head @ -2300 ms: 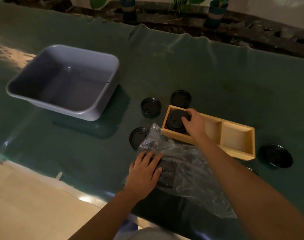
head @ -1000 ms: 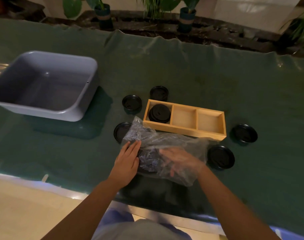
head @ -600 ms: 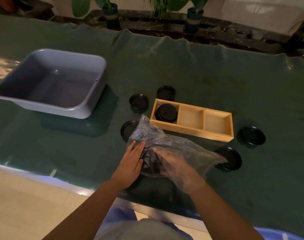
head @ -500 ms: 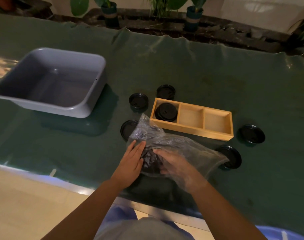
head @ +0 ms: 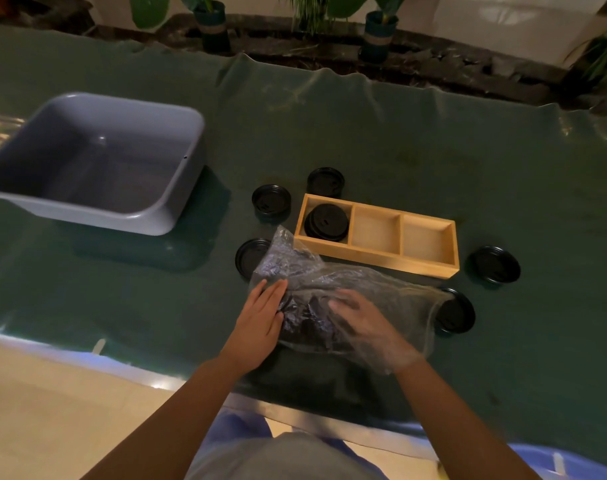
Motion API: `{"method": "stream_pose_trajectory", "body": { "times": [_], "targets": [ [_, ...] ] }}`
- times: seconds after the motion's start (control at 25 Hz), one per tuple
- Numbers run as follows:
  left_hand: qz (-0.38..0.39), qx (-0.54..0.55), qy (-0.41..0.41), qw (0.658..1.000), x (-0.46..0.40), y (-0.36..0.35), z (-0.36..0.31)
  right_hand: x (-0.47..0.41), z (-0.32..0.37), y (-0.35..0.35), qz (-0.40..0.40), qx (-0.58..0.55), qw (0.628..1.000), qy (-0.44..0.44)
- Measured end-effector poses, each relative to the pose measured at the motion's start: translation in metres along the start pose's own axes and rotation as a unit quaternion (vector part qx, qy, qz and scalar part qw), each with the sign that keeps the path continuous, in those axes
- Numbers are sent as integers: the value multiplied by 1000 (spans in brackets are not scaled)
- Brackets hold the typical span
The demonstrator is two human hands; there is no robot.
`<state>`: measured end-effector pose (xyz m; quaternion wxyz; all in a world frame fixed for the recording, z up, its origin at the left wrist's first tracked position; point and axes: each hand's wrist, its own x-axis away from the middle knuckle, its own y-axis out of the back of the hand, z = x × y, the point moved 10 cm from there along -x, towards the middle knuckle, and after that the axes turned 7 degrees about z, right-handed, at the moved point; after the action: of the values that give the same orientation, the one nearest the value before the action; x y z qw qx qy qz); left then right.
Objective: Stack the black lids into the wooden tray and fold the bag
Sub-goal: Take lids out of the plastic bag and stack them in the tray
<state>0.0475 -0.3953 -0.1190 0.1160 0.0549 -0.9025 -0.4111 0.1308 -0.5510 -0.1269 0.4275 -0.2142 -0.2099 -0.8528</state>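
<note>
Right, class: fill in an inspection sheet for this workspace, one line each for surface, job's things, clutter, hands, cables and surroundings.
Surface: green cloth covers the table, wrinkled at the far edge.
Job's things: wooden tray has three compartments; black lids are stacked in the left one, the other two are bare. Five loose lids lie around the tray. The clear plastic bag lies in front of it, with dark contents.
Clutter: grey tub, left, looks empty.
Hands: left hand rests flat on the bag; right hand is inside it.
Cables: nothing seen.
Surroundings: potted plants beyond the table.
</note>
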Motion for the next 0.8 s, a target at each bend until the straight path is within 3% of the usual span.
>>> {"method": "stream_pose_trajectory", "body": {
  "times": [0.08,0.24,0.4,0.6,0.8],
  "targets": [
    [2,-5,0,1000,0,0,1,-3,-8,-1,-12,-49,998,-27],
    [-13,-15,-4,1000,0,1,-2,2,-16,11,-6,-22,998,-56],
    [-45,-15,-2,999,0,7,-3,27,-7,64,-90,-104,990,33],
    [-54,-17,15,998,-6,7,2,87,2,156,-209,-224,946,110],
    [-51,-38,26,998,-10,5,4,129,58,204,-253,-228,916,213]
  ]
}}
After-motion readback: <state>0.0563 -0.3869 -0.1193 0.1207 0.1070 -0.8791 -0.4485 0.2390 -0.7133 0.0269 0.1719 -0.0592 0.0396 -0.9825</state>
